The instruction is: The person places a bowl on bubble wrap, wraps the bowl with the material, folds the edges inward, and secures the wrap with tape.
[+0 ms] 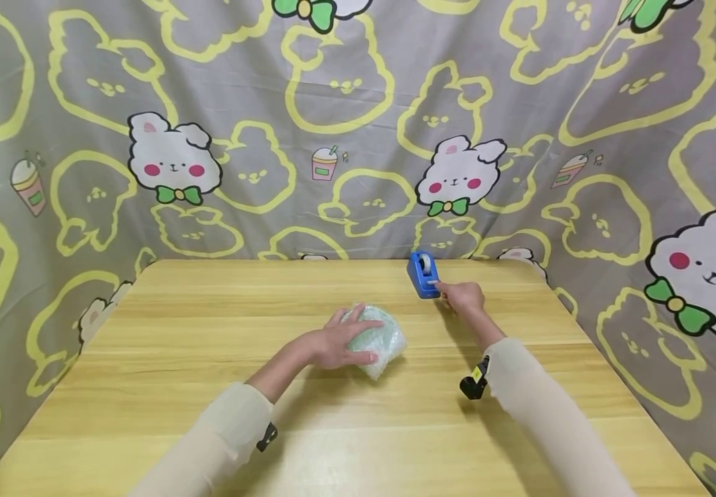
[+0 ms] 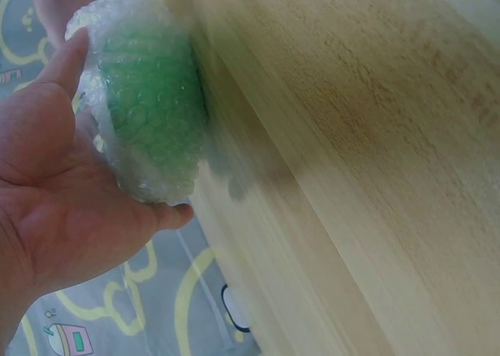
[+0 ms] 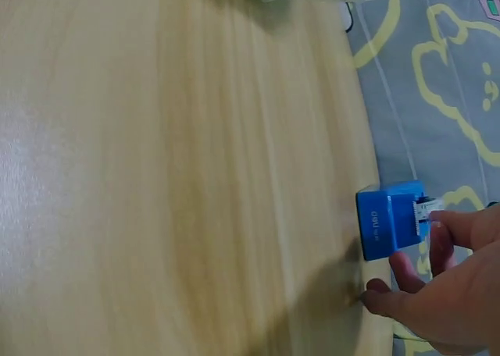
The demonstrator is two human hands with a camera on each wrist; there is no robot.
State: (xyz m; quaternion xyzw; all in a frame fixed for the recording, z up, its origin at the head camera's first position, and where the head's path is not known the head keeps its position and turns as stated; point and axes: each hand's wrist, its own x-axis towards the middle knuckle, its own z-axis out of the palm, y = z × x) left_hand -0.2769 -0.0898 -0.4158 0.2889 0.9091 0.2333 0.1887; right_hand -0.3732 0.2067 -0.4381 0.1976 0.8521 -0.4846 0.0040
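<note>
On the wooden table lies a green item in bubble wrap; its exact kind is hidden by the wrap. My left hand grips this bundle from above, thumb on the near side and fingers spread across the top. In the left wrist view, the bubble-wrapped green item sits between the thumb and fingers. Further back, right of the middle, stands a blue tape dispenser with a roll of tape. At its cutter edge my right hand pinches the tape's end with thumb and forefinger.
The light wooden table reaches back to a grey curtain with cartoon rabbits, which also hangs along both sides. A small black camera is fixed at the right wrist, another at the left.
</note>
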